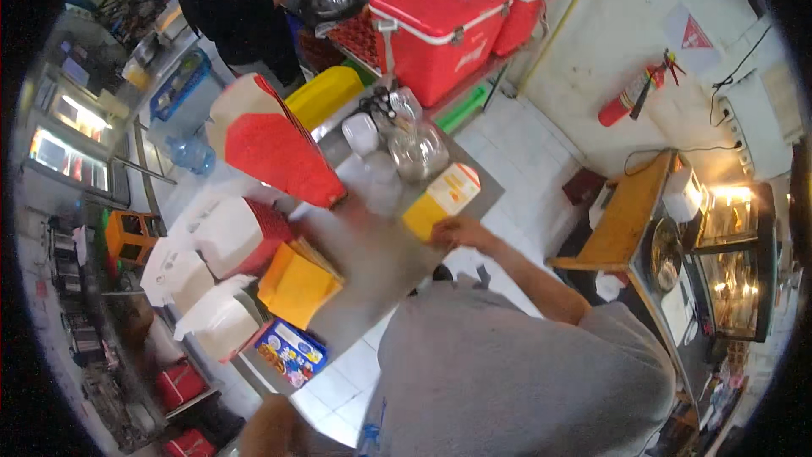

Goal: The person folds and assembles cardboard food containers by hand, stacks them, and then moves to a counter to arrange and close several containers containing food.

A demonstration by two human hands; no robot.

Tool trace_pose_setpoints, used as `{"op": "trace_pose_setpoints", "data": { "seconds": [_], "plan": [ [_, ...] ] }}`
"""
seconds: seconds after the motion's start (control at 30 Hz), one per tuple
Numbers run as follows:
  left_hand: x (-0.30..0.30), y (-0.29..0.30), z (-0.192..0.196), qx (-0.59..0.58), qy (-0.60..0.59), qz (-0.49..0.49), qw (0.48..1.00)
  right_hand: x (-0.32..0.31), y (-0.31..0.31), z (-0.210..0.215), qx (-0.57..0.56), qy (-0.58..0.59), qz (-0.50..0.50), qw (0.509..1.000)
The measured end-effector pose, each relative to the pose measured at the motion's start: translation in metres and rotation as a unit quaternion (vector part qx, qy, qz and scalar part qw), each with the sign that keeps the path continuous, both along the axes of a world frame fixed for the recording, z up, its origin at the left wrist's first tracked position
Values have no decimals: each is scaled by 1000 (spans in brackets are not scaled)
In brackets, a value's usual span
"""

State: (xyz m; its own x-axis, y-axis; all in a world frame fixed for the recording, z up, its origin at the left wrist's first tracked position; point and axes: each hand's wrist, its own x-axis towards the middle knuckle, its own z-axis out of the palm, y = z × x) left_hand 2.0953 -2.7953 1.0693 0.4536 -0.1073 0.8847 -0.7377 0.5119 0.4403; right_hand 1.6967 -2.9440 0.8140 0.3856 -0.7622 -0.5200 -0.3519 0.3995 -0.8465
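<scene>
My right hand [461, 234] is at the right edge of the grey table [359, 275], its fingers closed on the lower corner of a yellow-and-white paper food box [441, 203]. Of my left side, only a bent part of the arm [275, 427] shows at the lower edge; the hand itself is out of sight. Left of my right hand, orange-yellow folded paper packets [300, 288] lie near a blue printed box [290, 352]. White paper boxes [224, 233] stand beyond them, and a large red paper box [275, 156] rises at the table's far left.
Clear plastic containers [414, 148] and a yellow bin [326, 93] crowd the table's far end. Red cooler boxes [444, 21] stand behind. A fire extinguisher [630, 97] hangs on the right wall above a wooden counter [626, 211]. Another person [233, 8] in dark clothes stands far left.
</scene>
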Motion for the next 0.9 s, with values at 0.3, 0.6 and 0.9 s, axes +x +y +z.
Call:
{"op": "trace_pose_setpoints", "data": {
  "seconds": [0.3, 0.6, 0.9],
  "plan": [
    [-33, 27, 78, -97, -25, -215, 971, 18, 5, 40, -14, -6, 5, 1000],
    [-44, 47, 92, -106, -3, -261, 960, 38, -176, 118, -233, -167, -56, 956],
    [-55, 61, 97, -159, 29, -350, 923, 93, -287, 194, 3, -383, -177, 906]
  ]
}}
